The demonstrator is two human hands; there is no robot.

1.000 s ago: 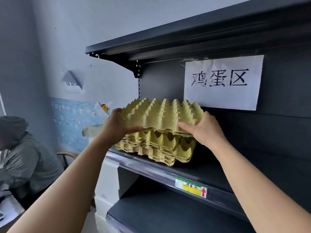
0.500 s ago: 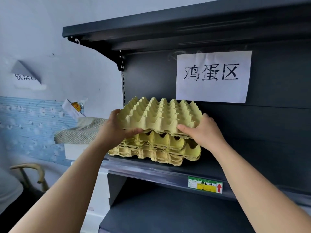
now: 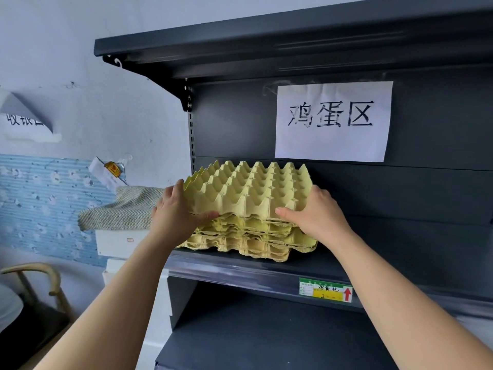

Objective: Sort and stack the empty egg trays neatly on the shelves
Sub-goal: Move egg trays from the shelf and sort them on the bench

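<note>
Nearest, the dark lower shelf (image 3: 266, 332). Just above it, on the front rail of the middle shelf (image 3: 240, 265), a green-and-yellow price label (image 3: 324, 289) with a red up-arrow. Handwriting on its yellow strip too blurred to read with certainty.

Next, two bare forearms reaching up and in. Left hand (image 3: 174, 216) clasping the left edge of the top egg tray (image 3: 248, 190), fingers (image 3: 178, 186) curled over the rim, thumb laid along the front edge. Right hand (image 3: 318, 213) mirroring it on the right edge, thumb stretched along the front lip, other digits wrapped round the corner. Gripped at opposite sides, most likely to hold the flimsy pulp level and steer its cones squarely into the cups below.

Directly beneath, a stack of yellow trays (image 3: 253, 240) sitting on the middle shelf near its left end, layers slightly skewed. Top tray right on that stack or just above it; impossible to tell whether already nested. Judged as the seating step, with squaring up needed before release to avoid a crooked pile.

Behind, fixed to the back panel, a white paper sign (image 3: 333, 121) reading 鸡蛋区, marking this bay for eggs. Overhead, the upper shelf (image 3: 266, 30). Off to the left beyond the shelving, a woven cloth (image 3: 125, 209) on a white box (image 3: 120, 243). On the wall, a curling notice (image 3: 24, 118), only 收银 legible.
</note>
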